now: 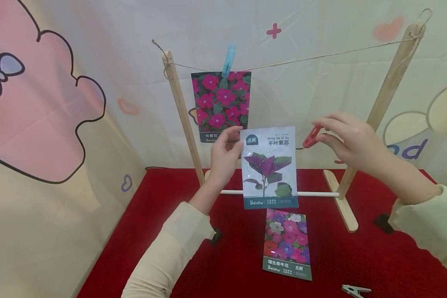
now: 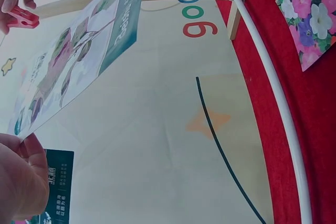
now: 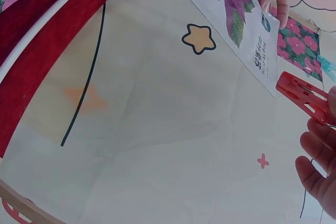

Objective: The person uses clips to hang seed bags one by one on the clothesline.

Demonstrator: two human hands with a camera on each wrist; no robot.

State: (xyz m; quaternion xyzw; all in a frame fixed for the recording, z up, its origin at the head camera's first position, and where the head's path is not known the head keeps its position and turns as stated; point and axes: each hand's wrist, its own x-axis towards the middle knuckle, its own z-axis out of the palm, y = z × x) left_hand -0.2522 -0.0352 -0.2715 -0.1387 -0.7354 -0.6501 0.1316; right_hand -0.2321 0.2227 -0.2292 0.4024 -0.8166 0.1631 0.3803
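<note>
My left hand (image 1: 225,155) pinches the upper left edge of a white seed packet (image 1: 269,167) that pictures a purple-leaved plant. Between the thumb and fingers of my right hand (image 1: 352,138) is a red clothespin (image 1: 311,136), just right of the packet and apart from it. Both packet and clothespin hang in the air below a twine line (image 1: 301,60). From that line a second seed packet (image 1: 221,101), with pink flowers, hangs by a blue clothespin (image 1: 229,61). In the right wrist view the red clothespin (image 3: 303,97) lies close to the white packet's corner.
Two wooden posts (image 1: 389,91) hold the twine, joined low down by a white rod (image 1: 316,193). On the red cloth (image 1: 208,273) lie a seed packet with mixed flowers (image 1: 287,244) and a pale clothespin (image 1: 355,290). A printed curtain (image 1: 108,49) stands behind.
</note>
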